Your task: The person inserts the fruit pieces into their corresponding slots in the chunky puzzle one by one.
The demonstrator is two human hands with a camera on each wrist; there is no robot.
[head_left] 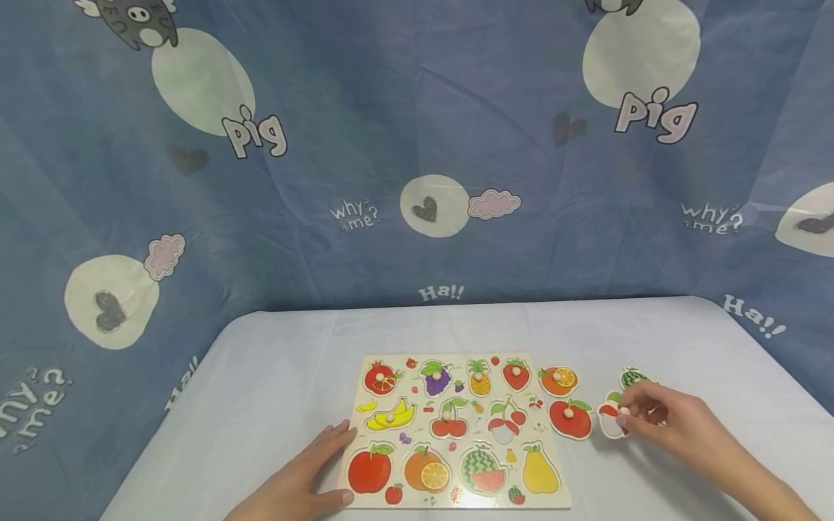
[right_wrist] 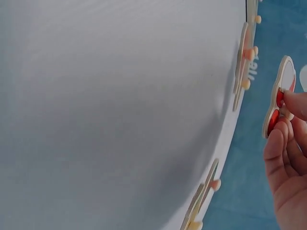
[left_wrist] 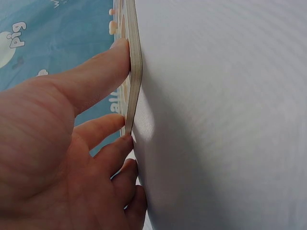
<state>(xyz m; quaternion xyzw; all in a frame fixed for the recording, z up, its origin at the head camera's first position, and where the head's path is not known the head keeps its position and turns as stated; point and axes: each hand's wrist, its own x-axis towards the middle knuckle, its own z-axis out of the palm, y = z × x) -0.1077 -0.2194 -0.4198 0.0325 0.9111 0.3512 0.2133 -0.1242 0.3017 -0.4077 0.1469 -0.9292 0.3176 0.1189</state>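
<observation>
A wooden fruit puzzle board (head_left: 462,463) lies on the white table. My left hand (head_left: 302,474) rests at its left edge, straight fingers and thumb touching the rim; the left wrist view shows the thumb (left_wrist: 103,72) against the board near a corner. My right hand (head_left: 671,420) pinches the knob of a red-and-white fruit puzzle piece (head_left: 611,423), and the right wrist view shows that piece (right_wrist: 278,100) raised off the table. Beside the board lie a loose apple piece (head_left: 573,425) and an orange piece (head_left: 554,385). A watermelon piece (head_left: 630,377) lies behind my right hand.
Grape (head_left: 438,385), pineapple (head_left: 480,387) and strawberry (head_left: 517,380) pieces with knobs sit in the board's back row. Printed pictures of an apple (head_left: 370,474) and a pear (head_left: 541,474) show without knobs in front. A blue patterned cloth (head_left: 365,260) hangs behind the table.
</observation>
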